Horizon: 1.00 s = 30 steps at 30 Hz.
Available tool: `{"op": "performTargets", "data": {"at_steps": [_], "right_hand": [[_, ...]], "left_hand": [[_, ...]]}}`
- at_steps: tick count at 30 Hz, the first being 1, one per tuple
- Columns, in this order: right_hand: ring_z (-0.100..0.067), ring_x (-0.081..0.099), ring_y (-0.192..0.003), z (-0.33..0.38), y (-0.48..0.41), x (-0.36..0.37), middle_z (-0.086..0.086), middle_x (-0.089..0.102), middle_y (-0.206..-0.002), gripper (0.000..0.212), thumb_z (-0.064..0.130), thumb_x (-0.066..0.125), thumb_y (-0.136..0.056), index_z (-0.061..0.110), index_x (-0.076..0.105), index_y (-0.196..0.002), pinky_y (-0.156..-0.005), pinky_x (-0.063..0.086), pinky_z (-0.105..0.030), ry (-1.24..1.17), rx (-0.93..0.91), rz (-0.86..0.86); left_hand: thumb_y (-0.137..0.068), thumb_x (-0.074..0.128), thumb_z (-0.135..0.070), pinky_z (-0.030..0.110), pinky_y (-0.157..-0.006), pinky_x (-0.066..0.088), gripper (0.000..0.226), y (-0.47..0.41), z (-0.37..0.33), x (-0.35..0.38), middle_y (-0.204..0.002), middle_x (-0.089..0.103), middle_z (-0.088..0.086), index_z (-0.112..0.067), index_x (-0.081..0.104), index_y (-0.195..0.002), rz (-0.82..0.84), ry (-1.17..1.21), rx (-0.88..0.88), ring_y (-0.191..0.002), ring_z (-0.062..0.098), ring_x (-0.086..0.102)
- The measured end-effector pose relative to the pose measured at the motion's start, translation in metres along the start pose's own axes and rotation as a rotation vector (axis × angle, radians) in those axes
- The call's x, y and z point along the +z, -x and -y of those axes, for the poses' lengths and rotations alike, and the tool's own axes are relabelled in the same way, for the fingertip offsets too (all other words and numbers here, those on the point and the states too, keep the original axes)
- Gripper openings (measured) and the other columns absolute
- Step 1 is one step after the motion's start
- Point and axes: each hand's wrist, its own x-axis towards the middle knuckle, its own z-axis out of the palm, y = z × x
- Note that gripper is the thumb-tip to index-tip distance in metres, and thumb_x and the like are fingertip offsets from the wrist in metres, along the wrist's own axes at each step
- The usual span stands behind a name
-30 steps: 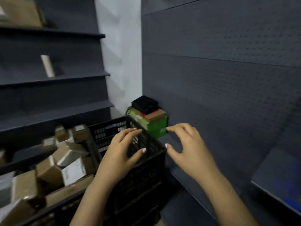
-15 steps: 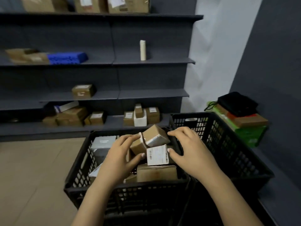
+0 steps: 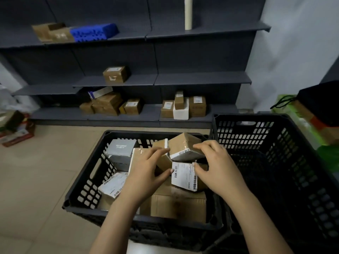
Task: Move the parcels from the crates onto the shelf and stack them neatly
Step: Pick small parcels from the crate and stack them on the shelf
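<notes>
A black crate (image 3: 86,182) on the floor in front of me holds several taped brown and white-labelled parcels. My left hand (image 3: 146,173) reaches into it, fingers over and thumb under a small brown parcel (image 3: 162,159). My right hand (image 3: 218,169) grips the right corner of a tilted brown parcel (image 3: 181,145) lying on top of the pile, thumb just above a white-labelled parcel (image 3: 184,176). A grey box (image 3: 120,153) lies at the crate's back left. Beyond stands the dark shelf (image 3: 183,119), its lowest board carrying several parcels (image 3: 183,107).
A second, taller black crate (image 3: 275,143) stands right of the first; no parcels show in it. Green and brown boxes under a black bag (image 3: 319,99) sit at the far right. Red boxes (image 3: 16,132) lie on the floor at left. A blue block (image 3: 93,33) and white bottle (image 3: 188,13) occupy upper shelves.
My view swung left from the corner wall to the shelf and down onto the parcel crate. Both hands dropped from the air onto the parcels on top of the pile.
</notes>
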Motion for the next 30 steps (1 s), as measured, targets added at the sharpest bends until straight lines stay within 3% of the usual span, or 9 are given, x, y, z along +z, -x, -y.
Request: {"op": "performTargets", "data": {"at_steps": [3,7,11,17,20,26,30], "right_hand": [[-0.009,0.037,-0.123,-0.022,-0.012,0.013,0.011,0.042,-0.128,0.047,0.027,0.063,-0.087,0.029,0.049,-0.132,-0.100,0.041,-0.028,-0.018,0.038,0.043],[-0.010,0.035,-0.127,-0.043,-0.029,0.032,0.010,0.039,-0.134,0.052,0.028,0.063,-0.088,0.030,0.044,-0.136,-0.103,0.040,-0.028,-0.016,0.092,0.091],[-0.010,0.035,-0.129,-0.055,-0.037,0.048,0.010,0.039,-0.135,0.055,0.029,0.063,-0.087,0.030,0.042,-0.138,-0.105,0.037,-0.027,0.007,0.153,0.110],[-0.009,0.035,-0.128,-0.055,-0.042,0.063,0.012,0.039,-0.135,0.053,0.029,0.061,-0.089,0.030,0.042,-0.139,-0.104,0.036,-0.024,0.038,0.276,0.095],[-0.009,0.036,-0.127,-0.049,-0.043,0.070,0.011,0.040,-0.134,0.053,0.028,0.061,-0.089,0.029,0.043,-0.139,-0.104,0.037,-0.025,0.057,0.321,0.075],[-0.009,0.037,-0.125,-0.028,-0.037,0.087,0.012,0.039,-0.133,0.054,0.024,0.061,-0.086,0.031,0.042,-0.136,-0.101,0.039,-0.025,0.091,0.386,0.063],[-0.009,0.035,-0.126,-0.013,-0.033,0.089,0.012,0.036,-0.136,0.059,0.027,0.061,-0.087,0.030,0.038,-0.141,-0.098,0.039,-0.024,0.115,0.411,0.009]], "left_hand": [[-0.085,0.069,-0.040,0.008,-0.093,0.028,0.058,-0.020,-0.002,0.019,-0.136,0.039,-0.019,-0.036,0.044,-0.137,0.044,-0.039,-0.005,-0.117,-0.007,0.029],[-0.085,0.068,-0.038,0.028,-0.104,0.040,0.064,-0.051,0.008,0.040,-0.145,0.034,-0.013,-0.036,0.038,-0.141,0.107,-0.080,-0.027,-0.130,0.008,0.034],[-0.080,0.072,-0.041,0.040,-0.112,0.031,0.078,-0.092,0.027,0.061,-0.151,0.030,-0.006,-0.036,0.031,-0.146,0.144,-0.121,0.033,-0.138,0.015,0.026],[-0.074,0.077,-0.045,0.035,-0.113,0.024,0.093,-0.132,0.059,0.083,-0.153,0.021,-0.008,-0.039,0.021,-0.149,0.254,-0.075,0.101,-0.140,0.012,0.015],[-0.075,0.076,-0.042,0.021,-0.104,0.021,0.094,-0.135,0.072,0.090,-0.147,0.026,-0.010,-0.041,0.018,-0.149,0.311,0.013,0.130,-0.134,0.007,0.018],[-0.069,0.079,-0.044,0.024,-0.095,0.029,0.094,-0.134,0.092,0.084,-0.137,0.035,-0.008,-0.042,0.026,-0.146,0.222,0.100,0.190,-0.121,0.005,0.025],[-0.065,0.079,-0.044,0.025,-0.084,0.036,0.089,-0.130,0.093,0.059,-0.119,0.032,-0.022,-0.051,0.030,-0.138,0.142,0.224,0.204,-0.111,-0.003,0.025]]}}
